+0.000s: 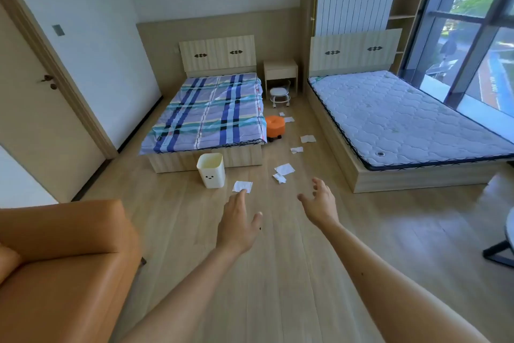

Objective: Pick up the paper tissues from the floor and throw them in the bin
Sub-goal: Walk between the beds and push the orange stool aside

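Note:
Several white paper tissues lie scattered on the wooden floor between two beds. The nearest tissue [242, 186] lies just right of the white bin [211, 171], which stands open at the foot of the left bed. Two more tissues [284, 169] lie a little further right, and others [308, 139] trail toward the orange stool. My left hand [237, 224] stretches forward with fingers apart, its fingertips overlapping the nearest tissue in the image, holding nothing. My right hand [319, 203] is also held out, fingers spread and empty.
A bed with a striped sheet [211, 112] stands at the left and a bare mattress bed [403, 117] at the right. An orange stool [275, 126] and a small white stool [280, 95] sit between them. An orange sofa [64, 267] fills the near left.

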Demonstrator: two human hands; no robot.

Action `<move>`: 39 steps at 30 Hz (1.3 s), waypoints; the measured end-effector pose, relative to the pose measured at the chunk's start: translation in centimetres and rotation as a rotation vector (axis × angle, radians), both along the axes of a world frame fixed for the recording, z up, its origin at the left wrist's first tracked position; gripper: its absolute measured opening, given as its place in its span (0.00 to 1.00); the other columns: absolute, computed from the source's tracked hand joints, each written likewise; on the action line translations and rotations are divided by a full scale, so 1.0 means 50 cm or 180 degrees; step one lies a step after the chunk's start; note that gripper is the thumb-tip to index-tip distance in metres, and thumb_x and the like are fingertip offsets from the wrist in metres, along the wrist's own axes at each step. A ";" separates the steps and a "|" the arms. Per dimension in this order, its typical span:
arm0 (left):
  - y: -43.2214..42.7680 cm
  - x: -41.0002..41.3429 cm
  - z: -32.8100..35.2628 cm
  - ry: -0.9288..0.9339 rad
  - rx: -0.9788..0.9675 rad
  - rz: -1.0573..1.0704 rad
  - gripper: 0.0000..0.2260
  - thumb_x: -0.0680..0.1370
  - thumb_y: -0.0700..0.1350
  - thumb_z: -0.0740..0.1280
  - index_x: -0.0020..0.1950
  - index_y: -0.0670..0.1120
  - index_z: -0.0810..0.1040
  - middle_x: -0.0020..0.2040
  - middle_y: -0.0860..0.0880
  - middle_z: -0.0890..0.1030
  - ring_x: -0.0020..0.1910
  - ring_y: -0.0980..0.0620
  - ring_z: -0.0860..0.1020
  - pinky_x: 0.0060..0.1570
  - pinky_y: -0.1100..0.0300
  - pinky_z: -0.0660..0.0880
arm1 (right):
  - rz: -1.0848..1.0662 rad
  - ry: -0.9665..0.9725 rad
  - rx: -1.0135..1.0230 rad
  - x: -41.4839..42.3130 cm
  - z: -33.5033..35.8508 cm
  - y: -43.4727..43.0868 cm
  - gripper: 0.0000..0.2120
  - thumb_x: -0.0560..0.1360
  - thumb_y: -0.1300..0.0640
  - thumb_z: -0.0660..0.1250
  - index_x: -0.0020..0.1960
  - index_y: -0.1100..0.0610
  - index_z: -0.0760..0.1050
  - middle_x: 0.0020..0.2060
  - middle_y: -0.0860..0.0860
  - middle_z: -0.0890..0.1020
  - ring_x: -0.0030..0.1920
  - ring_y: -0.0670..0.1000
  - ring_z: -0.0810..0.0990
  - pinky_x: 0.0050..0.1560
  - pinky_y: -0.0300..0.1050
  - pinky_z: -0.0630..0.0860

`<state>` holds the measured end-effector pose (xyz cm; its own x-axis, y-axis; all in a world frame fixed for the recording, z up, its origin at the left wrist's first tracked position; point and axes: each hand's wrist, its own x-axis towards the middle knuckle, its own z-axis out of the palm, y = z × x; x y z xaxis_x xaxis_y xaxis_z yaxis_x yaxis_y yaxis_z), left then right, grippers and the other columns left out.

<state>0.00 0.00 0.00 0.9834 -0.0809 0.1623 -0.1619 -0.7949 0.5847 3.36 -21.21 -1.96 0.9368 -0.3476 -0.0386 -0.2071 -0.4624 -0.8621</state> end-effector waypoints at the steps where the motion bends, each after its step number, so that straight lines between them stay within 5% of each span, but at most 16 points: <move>1: -0.010 0.022 0.001 0.0019 -0.0030 -0.0024 0.31 0.78 0.53 0.63 0.77 0.47 0.58 0.76 0.50 0.65 0.73 0.50 0.64 0.65 0.57 0.66 | -0.0054 -0.0007 0.0003 0.021 0.003 -0.009 0.33 0.76 0.53 0.70 0.77 0.56 0.62 0.71 0.56 0.71 0.69 0.56 0.73 0.67 0.53 0.72; 9: -0.106 0.313 -0.008 0.0052 -0.0059 -0.0287 0.30 0.77 0.52 0.64 0.77 0.47 0.59 0.74 0.51 0.67 0.73 0.51 0.65 0.66 0.53 0.69 | -0.0205 0.0059 0.0036 0.260 -0.006 -0.089 0.33 0.76 0.52 0.70 0.77 0.56 0.62 0.72 0.56 0.71 0.71 0.55 0.72 0.70 0.56 0.70; 22: -0.237 0.813 -0.042 0.0286 -0.0352 -0.0753 0.28 0.76 0.49 0.67 0.74 0.46 0.64 0.69 0.51 0.71 0.68 0.53 0.69 0.61 0.65 0.60 | -0.0701 0.0211 0.0164 0.702 -0.026 -0.198 0.32 0.75 0.50 0.70 0.76 0.55 0.65 0.69 0.55 0.73 0.68 0.54 0.74 0.66 0.51 0.73; 39: -0.527 1.349 -0.155 0.0861 -0.1333 0.0052 0.24 0.76 0.46 0.69 0.71 0.46 0.69 0.68 0.48 0.75 0.62 0.55 0.73 0.56 0.63 0.65 | -0.0767 0.0475 0.0983 1.292 -0.137 -0.414 0.29 0.76 0.53 0.68 0.75 0.55 0.68 0.68 0.54 0.75 0.66 0.52 0.76 0.65 0.52 0.74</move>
